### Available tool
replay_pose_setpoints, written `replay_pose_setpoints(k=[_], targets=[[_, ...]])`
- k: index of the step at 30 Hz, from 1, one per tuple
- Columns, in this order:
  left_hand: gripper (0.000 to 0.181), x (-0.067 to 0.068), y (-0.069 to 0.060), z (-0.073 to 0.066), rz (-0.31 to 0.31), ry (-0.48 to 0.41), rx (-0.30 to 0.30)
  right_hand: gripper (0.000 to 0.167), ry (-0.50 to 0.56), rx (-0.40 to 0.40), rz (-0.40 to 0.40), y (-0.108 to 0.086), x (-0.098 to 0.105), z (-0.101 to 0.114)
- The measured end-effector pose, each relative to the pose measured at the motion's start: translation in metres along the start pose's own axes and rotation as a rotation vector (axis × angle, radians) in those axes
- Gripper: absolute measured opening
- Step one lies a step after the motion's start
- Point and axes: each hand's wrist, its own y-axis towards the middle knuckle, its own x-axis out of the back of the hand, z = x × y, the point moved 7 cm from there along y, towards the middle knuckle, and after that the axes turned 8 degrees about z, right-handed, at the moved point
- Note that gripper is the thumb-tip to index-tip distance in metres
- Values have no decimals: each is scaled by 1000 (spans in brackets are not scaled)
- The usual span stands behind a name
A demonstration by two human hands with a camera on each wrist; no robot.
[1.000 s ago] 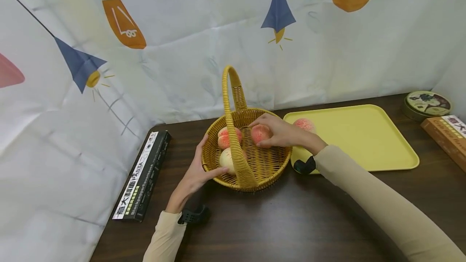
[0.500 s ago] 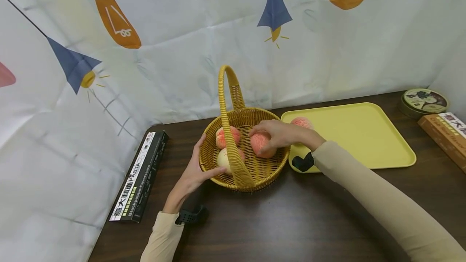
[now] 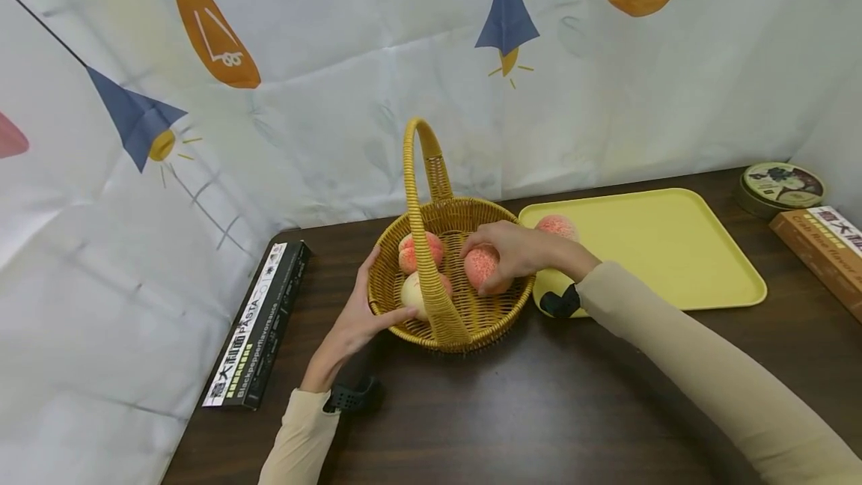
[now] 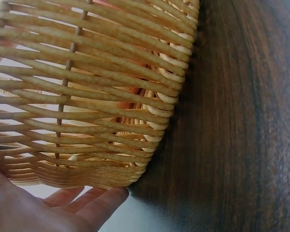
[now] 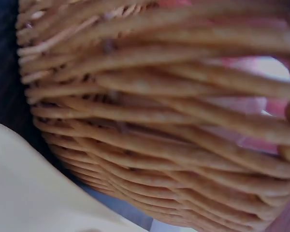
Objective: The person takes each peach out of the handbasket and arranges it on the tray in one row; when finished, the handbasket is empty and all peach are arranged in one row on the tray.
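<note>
- Head view: the yellow wicker basket [image 3: 481,209] stands upright on the dark table [image 3: 512,410], with its handle [image 3: 408,171] arching over it.
- The left hand [image 3: 353,316] holds the basket's left side, thumb at the near rim and fingers spread along the outer wall, presumably so that it does not slide or tip.
- The right hand [image 3: 515,245] has its thumb and fingers narrowed around one peach [image 3: 481,266] inside the basket's right half. Whether that peach bears on the weave cannot be told.
- The pink peach [image 3: 407,254] and pale peach [image 3: 412,295] lie left in the basket, leaving the right half roomier for the gripped one.
- Right of the basket, the yellow tray [image 3: 660,245] bears another peach [image 3: 557,227] at its near-basket corner, seemingly handy for the right arm.
- Left of the basket lies a black pasta box [image 3: 256,324], apart from both hands.
</note>
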Motion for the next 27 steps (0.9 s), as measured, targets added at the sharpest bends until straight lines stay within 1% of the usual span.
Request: replay_pose_setpoints(k=[3,6,8,11,13,15,17,20,23,27], targets=[[123,0,0,0,4,-9,-3,56,60,39,-95,-6,5,3],[123,0,1,0,5,-15,-6,55,142,55,-192,-22,16,8],[123,0,0,0,4,-13,-10,55,201,58,-242,-37,25,15],[123,0,0,0,2,-13,-5,54,263,74,-320,-64,40,24],[123,1,-1,0,0,-10,-4,56,289,102,-375,-84,50,26],[123,0,-1,0,-1,-10,-2,57,290,128,-435,-104,60,23],[123,1,-2,0,-3,-3,-3,60,290,133,-485,-123,69,15],[123,1,-3,0,-5,4,1,62,314,105,-537,-146,77,-8],[123,1,-3,0,-4,8,6,61,336,27,-569,-161,78,-36],[122,0,-1,-1,7,4,-2,57,362,-84,-595,-171,71,-71]])
